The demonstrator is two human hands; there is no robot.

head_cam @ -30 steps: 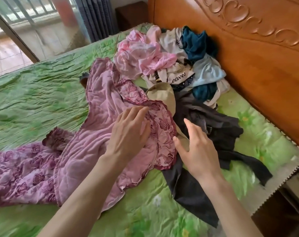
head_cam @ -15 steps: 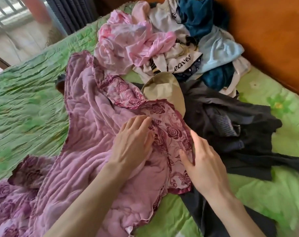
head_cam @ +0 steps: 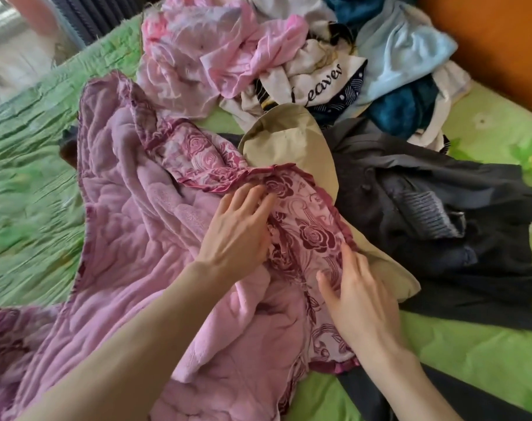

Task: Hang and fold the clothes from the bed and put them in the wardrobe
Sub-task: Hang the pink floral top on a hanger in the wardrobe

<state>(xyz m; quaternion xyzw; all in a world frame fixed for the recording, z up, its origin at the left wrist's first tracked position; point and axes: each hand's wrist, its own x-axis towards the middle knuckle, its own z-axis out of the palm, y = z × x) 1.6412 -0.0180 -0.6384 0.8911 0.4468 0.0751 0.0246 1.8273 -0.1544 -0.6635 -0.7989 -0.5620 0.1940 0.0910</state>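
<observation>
A quilted mauve garment with a dark rose-patterned outer side lies spread over the green bed cover. My left hand rests flat on it near the ruffled hem, fingers together and pressing the cloth. My right hand lies on the rose-patterned panel just to the right, fingers spread, touching the fabric without a clear grip. Under that panel sits a beige garment. Dark grey clothes lie to the right.
A heap of clothes sits at the head of the bed: pink garments, a white printed top, light blue and teal pieces. The orange wooden headboard rises at the right. A dark curtain hangs at the upper left.
The view has moved closer and lower over the mauve garment. My right hand has come left from the dark clothes onto the rose-patterned panel; my left hand stays pressed on the cloth.
</observation>
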